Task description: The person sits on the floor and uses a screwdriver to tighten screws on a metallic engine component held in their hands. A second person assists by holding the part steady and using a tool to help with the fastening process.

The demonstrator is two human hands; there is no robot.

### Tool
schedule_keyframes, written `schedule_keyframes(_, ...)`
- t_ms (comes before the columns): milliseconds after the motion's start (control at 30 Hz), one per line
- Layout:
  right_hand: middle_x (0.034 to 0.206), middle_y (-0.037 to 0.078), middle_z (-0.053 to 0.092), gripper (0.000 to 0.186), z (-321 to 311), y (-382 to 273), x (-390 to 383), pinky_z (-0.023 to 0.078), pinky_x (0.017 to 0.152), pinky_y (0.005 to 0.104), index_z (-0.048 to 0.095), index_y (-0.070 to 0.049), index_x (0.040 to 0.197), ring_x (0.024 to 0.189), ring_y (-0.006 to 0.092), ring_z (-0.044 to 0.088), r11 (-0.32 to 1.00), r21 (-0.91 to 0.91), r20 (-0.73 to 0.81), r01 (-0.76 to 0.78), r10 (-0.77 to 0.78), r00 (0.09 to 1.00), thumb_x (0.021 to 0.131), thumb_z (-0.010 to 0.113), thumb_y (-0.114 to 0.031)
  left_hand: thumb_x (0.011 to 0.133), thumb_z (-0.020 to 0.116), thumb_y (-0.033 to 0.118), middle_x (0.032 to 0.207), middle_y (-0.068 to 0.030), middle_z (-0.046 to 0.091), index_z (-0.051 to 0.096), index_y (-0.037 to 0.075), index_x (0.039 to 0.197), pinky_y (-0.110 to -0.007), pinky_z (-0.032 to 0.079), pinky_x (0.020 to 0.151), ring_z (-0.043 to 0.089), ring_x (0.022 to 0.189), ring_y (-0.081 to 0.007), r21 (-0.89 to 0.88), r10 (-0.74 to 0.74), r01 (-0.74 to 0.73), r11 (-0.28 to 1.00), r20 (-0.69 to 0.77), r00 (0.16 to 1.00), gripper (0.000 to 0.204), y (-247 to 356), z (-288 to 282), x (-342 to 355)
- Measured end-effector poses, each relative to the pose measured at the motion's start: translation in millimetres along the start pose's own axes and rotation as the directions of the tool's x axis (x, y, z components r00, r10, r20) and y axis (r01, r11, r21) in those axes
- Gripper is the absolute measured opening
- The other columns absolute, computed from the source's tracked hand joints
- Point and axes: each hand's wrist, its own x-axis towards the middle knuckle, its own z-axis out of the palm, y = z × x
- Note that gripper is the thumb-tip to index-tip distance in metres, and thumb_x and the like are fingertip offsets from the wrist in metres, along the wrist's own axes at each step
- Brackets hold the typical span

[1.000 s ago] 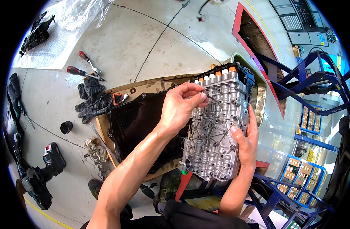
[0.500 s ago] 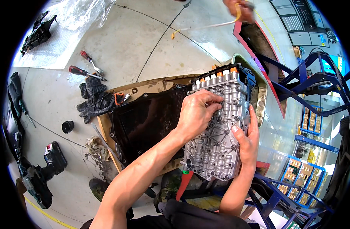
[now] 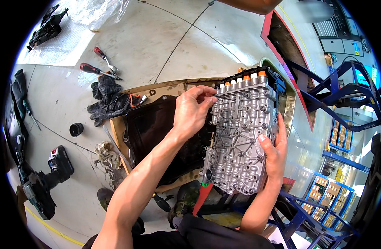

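A silver cast-metal block with ribbed channels (image 3: 242, 137) stands right of centre, grasped by the right hand (image 3: 275, 154), thumb on its face, fingers along its right edge. The left hand's (image 3: 190, 110) thumb and fingertips meet by its upper-left edge; whether they pinch anything, one cannot tell. Orange-and-white capped cylinders (image 3: 246, 78) already line its top; what remains undone is not visible. A glossy black pan (image 3: 153, 128) crowds the left, a shiny metal tray (image 3: 291, 103) the right; grey concrete floor (image 3: 136, 41) opens at upper centre.

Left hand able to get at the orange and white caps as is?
Likely yes: the left hand is near the orange and white caps, which look uncovered; the right hand holds the metal block lower down.
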Motion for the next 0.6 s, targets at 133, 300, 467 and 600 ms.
schedule_keyframes(133, 0.143, 0.023, 0.059, 0.104, -1, 3, 2, 0.044, 0.111, 0.0360, 0.022, 0.010, 0.163, 0.124, 0.0235, 0.062, 1.000, 0.013, 0.015, 0.016, -0.016, 1.000, 0.086, 0.080, -0.027, 0.094, 0.075, 0.005, 0.087, -0.0028, 0.075, 0.077, 0.000, 0.112, -0.026, 0.055, 0.076, 0.067, 0.080, -0.0081, -0.009, -0.021, 0.021, 1.000, 0.001, 1.000, 0.019, -12, -6, -5)
schedule_keyframes(300, 0.145, 0.022, 0.057, 0.103, -3, 6, 2, 0.044, 0.112, 0.0363, 0.021, 0.010, 0.164, 0.127, 0.0233, 0.060, 0.999, 0.033, 0.019, -0.005, 0.004, 1.000, 0.086, 0.080, -0.026, 0.093, 0.076, 0.008, 0.085, -0.0042, 0.076, 0.077, 0.001, 0.112, -0.027, 0.054, 0.072, 0.066, 0.076, -0.0084, 0.107, -0.048, 0.053, 0.993, -0.043, 0.998, 0.020, -27, -14, -14)
schedule_keyframes(467, 0.148, 0.019, 0.055, 0.099, 0, 3, 2, 0.043, 0.113, 0.0360, 0.024, 0.008, 0.164, 0.128, 0.0226, 0.059, 0.999, 0.032, 0.017, 0.011, -0.012, 1.000, 0.087, 0.078, -0.022, 0.091, 0.079, 0.008, 0.084, -0.0072, 0.075, 0.077, 0.000, 0.111, -0.029, 0.054, 0.071, 0.067, 0.076, -0.0116, 0.187, -0.050, 0.072, 0.980, -0.124, 0.991, 0.022, -41, -18, -1)
schedule_keyframes(600, 0.148, 0.019, 0.055, 0.097, -3, 6, 3, 0.043, 0.113, 0.0360, 0.026, 0.008, 0.163, 0.129, 0.0222, 0.059, 1.000, 0.013, 0.002, 0.019, -0.019, 1.000, 0.087, 0.077, -0.021, 0.089, 0.079, 0.007, 0.087, -0.0084, 0.075, 0.077, 0.000, 0.110, -0.031, 0.056, 0.073, 0.069, 0.077, -0.0148, 0.199, -0.031, 0.047, 0.979, -0.085, 0.996, 0.022, -50, -14, -1)
